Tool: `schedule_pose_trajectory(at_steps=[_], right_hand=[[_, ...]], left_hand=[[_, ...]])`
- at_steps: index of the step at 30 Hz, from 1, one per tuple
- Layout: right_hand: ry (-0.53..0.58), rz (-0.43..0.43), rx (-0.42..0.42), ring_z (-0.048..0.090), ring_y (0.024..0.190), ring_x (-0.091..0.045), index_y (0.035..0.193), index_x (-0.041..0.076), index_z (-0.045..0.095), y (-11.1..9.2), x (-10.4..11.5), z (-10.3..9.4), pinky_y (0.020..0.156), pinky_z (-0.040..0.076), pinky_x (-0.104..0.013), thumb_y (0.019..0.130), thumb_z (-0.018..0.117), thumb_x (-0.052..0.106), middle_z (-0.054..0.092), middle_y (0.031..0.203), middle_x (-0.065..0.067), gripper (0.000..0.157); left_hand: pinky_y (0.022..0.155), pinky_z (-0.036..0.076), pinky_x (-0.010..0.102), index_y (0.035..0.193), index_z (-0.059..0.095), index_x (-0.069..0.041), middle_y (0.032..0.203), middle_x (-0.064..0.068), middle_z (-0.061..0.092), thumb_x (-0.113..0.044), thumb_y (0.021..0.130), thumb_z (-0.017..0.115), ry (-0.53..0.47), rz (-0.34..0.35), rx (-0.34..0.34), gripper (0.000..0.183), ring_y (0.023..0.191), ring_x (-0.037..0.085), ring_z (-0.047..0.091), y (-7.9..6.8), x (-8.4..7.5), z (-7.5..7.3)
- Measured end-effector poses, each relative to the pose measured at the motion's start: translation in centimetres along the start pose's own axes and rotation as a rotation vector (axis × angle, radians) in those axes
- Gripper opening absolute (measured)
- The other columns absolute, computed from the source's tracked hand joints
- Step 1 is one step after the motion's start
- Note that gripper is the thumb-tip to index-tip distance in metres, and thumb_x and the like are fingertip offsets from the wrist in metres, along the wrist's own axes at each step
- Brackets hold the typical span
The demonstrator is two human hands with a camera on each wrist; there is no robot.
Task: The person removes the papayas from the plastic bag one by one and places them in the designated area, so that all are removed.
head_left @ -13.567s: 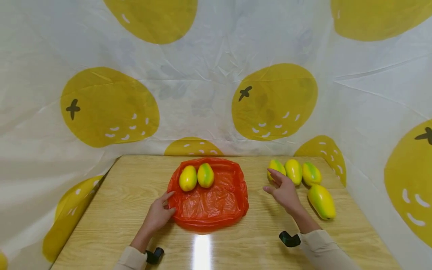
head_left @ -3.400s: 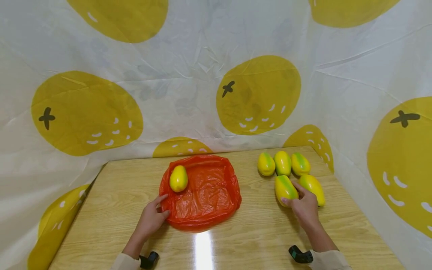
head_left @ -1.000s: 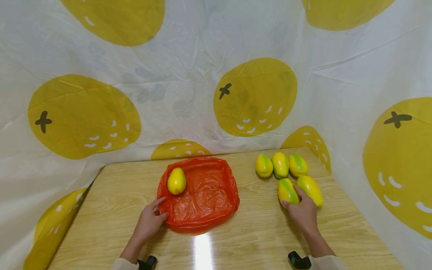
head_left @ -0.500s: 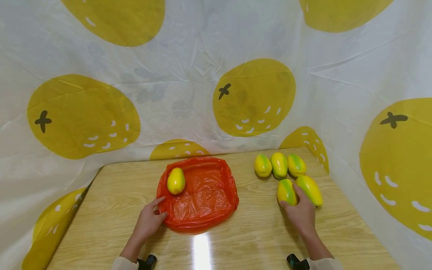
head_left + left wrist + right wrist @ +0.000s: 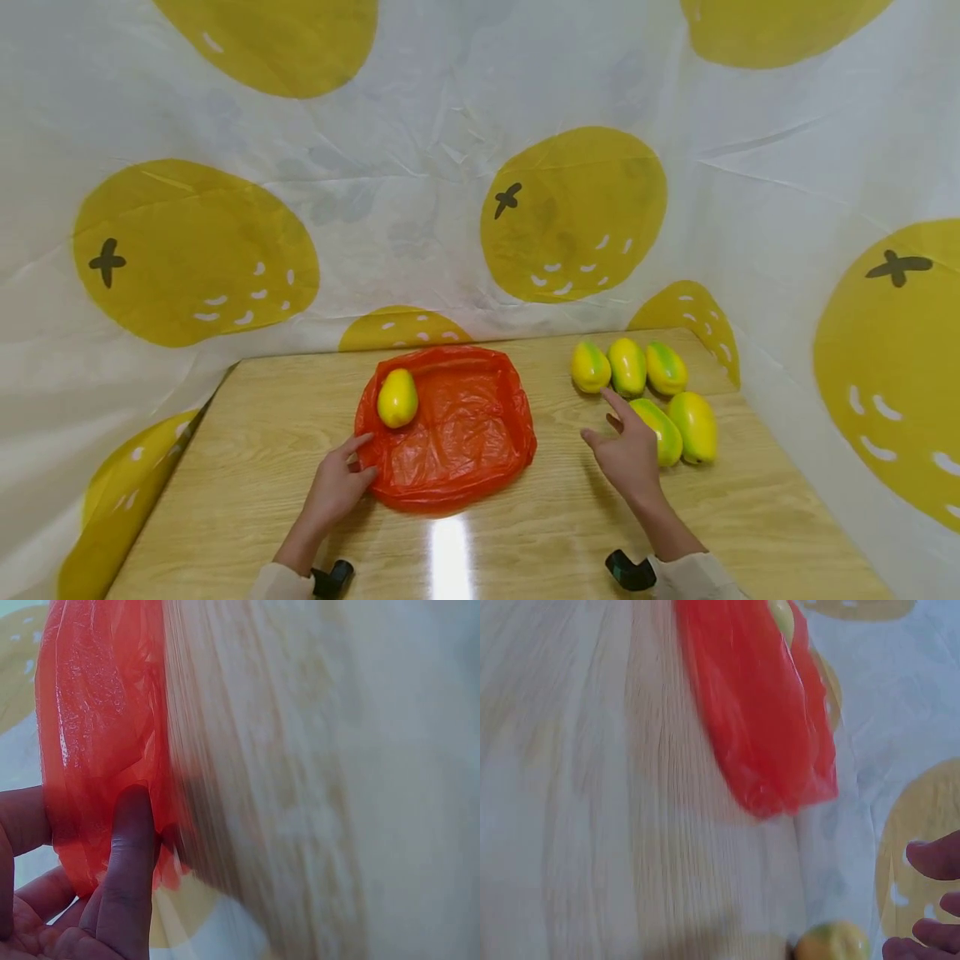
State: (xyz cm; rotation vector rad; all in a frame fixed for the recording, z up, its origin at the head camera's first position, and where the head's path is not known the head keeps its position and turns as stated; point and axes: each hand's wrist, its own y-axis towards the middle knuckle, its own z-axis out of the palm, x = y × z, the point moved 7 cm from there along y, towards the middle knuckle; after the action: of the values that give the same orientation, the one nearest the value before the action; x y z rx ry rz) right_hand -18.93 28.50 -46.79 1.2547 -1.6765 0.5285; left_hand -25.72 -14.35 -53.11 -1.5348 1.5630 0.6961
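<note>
A red plastic bag (image 5: 461,442), spread open like a shallow tray, lies on the table. One yellow mango-like fruit (image 5: 397,398) sits in its back left corner. My left hand (image 5: 335,483) pinches the bag's left side; the left wrist view shows the thumb (image 5: 131,862) against the red plastic and fingers on its other side. My right hand (image 5: 628,454) is above the table with fingers extended, holding nothing. Just right of it lies a yellow-green mango (image 5: 662,432), partly hidden by the hand. Another mango (image 5: 693,427) stands close beside that one.
Behind these two, a row of three mangoes (image 5: 628,367) lies near the back right of the wooden table (image 5: 540,533). A white curtain (image 5: 420,225) printed with yellow fruit hangs along the back and sides.
Since the first frame, one mango has gone from the bag to the right-hand group. In the last half second my right hand has let go of the front mango and moved left.
</note>
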Motion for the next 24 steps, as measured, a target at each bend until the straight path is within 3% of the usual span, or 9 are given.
schedule_pose_trajectory(at_steps=[5, 15, 24], right_hand=[[0.076, 0.04, 0.118, 0.051, 0.143, -0.042, 0.154, 0.004, 0.05, 0.4, 0.9, 3.5, 0.112, 0.048, -0.05, 0.089, 0.076, 0.0, 0.048, 0.161, -0.018, 0.07], [0.202, 0.066, 0.254, 0.052, 0.142, -0.044, 0.152, 0.006, 0.053, 0.2, 4.3, 10.7, 0.107, 0.051, -0.052, 0.089, 0.077, 0.0, 0.048, 0.16, -0.019, 0.068], [0.212, 0.025, 0.351, 0.058, 0.135, -0.046, 0.149, 0.008, 0.057, 0.0, 7.1, 15.6, 0.104, 0.055, -0.052, 0.088, 0.081, 0.009, 0.055, 0.154, -0.019, 0.066]], left_hand=[[0.059, 0.05, 0.025, 0.151, 0.053, -0.004, 0.159, 0.03, 0.043, -0.003, 0.093, 0.067, 0.027, 0.009, -0.01, 0.06, 0.094, 0.023, 0.062, 0.3, 0.0, 0.1], [0.064, 0.054, 0.025, 0.152, 0.052, -0.005, 0.162, 0.028, 0.041, -0.002, 0.094, 0.067, 0.015, -0.023, -0.004, 0.061, 0.1, 0.025, 0.063, 0.3, 0.6, 0.0], [0.06, 0.052, 0.026, 0.154, 0.05, -0.005, 0.148, 0.024, 0.052, -0.002, 0.094, 0.066, -0.011, -0.024, 0.004, 0.061, 0.083, 0.018, 0.062, 0.1, 0.3, 0.1]])
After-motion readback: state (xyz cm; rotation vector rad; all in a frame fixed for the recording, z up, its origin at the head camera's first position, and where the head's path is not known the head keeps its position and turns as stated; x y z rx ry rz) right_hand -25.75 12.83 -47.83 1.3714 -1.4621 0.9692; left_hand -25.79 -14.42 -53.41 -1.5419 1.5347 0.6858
